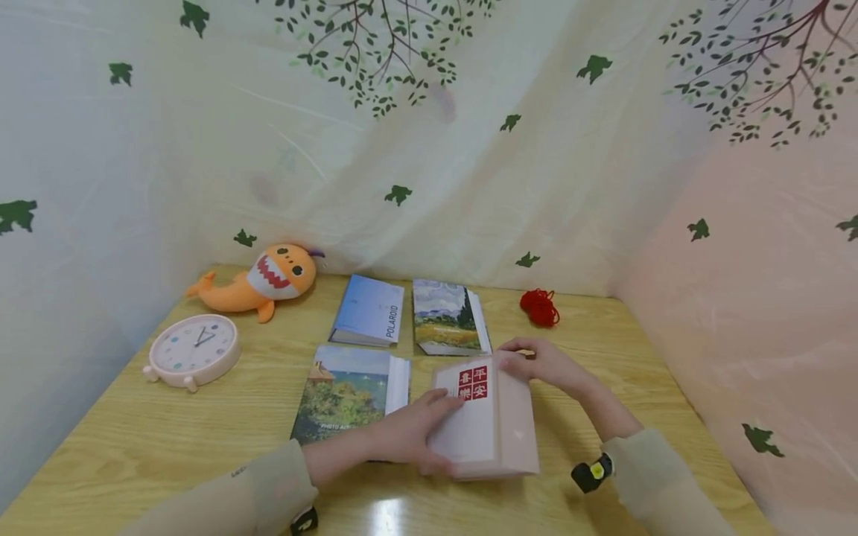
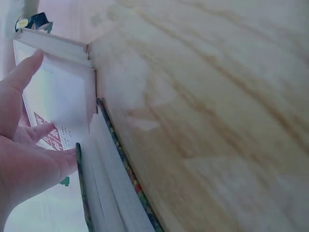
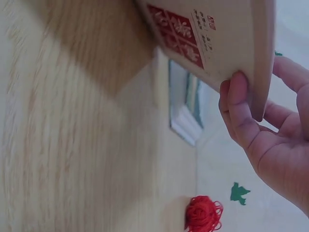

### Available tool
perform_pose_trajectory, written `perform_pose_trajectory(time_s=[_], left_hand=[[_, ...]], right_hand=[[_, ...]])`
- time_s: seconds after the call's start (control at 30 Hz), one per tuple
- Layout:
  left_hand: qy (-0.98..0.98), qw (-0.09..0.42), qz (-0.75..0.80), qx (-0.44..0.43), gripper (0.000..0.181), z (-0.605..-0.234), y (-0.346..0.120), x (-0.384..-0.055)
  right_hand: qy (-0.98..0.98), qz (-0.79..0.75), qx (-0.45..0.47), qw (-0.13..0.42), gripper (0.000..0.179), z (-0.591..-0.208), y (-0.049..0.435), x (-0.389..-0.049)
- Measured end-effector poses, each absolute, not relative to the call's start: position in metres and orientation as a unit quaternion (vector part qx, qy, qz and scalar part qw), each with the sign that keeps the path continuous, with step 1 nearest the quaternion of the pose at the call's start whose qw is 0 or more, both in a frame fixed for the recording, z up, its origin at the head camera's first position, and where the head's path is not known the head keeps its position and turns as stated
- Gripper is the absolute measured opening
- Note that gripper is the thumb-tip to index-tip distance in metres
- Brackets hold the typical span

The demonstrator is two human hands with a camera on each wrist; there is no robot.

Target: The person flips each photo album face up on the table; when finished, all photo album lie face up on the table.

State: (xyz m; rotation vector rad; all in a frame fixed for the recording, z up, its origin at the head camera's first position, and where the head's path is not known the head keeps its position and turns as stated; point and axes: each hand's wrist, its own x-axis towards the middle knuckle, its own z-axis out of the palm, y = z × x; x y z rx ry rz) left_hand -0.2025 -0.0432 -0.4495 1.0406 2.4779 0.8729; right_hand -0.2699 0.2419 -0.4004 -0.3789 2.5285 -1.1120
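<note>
A pale pink album [image 1: 469,435] with red square characters on its cover lies near the middle of the table, tilted up in the right wrist view. My left hand [image 1: 409,428] rests on its left side, fingers spread over the cover [image 2: 63,96]. At its far right corner, my right hand [image 1: 546,368] pinches the edge between thumb and bent fingers [image 3: 237,89]. A photo album with a painted coast cover [image 1: 348,394] lies under and beside my left forearm, its pages facing the pink album.
Behind stand a blue Polaroid album [image 1: 367,309] and a landscape-painting album [image 1: 445,316]. Red yarn [image 1: 539,307] lies at the back right. An orange plush shark [image 1: 261,279] and a pink clock [image 1: 194,350] are at the left. Fabric walls [image 1: 429,186] border the table.
</note>
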Motion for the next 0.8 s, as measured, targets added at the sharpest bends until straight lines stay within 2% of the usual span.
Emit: perform_pose_trajectory(time_s=[0.27,0.37,0.8], left_hand=[[0.846,0.166,0.366,0.351,0.095,-0.445,-0.046,-0.206],[0.840,0.157,0.387,0.345,0.092,-0.441,-0.046,-0.208],[0.786,0.178,0.503,0.312,0.093,-0.417,-0.056,-0.210]], right_hand=[[0.855,-0.483,-0.100,0.159,0.053,-0.389,0.233,-0.260],[0.838,-0.514,-0.107,0.149,0.055,-0.385,0.229,-0.256],[0.768,-0.610,-0.144,0.129,0.066,-0.376,0.203,-0.246]])
